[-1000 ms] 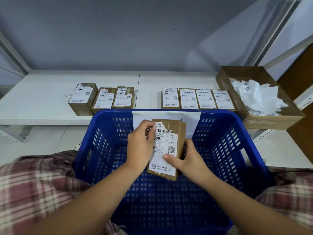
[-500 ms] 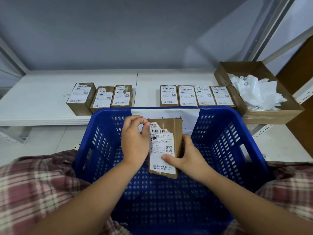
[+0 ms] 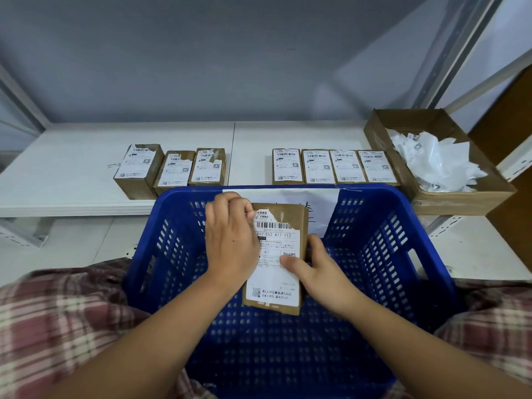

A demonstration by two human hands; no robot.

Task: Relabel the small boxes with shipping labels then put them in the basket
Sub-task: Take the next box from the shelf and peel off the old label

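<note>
While our right hand [image 3: 319,272] grips the small box [image 3: 290,214], long axis running away from us, our left hand [image 3: 230,240] pinches its label [image 3: 273,280] at the far-left corner.

On the white shipping label [image 3: 276,269] of the small brown cardboard box [image 3: 300,223], a "CHINA POST" logo sits at eleven o'clock. A barcode runs across twelve o'clock, with "052-052-A17 112" in large print just under it. A boxed "A17" stands near the centre, and at six o'clock a line ends in "20元". The labels on the seven brown boxes [image 3: 316,167] on the white shelf [image 3: 72,174] are too small to read.
</note>
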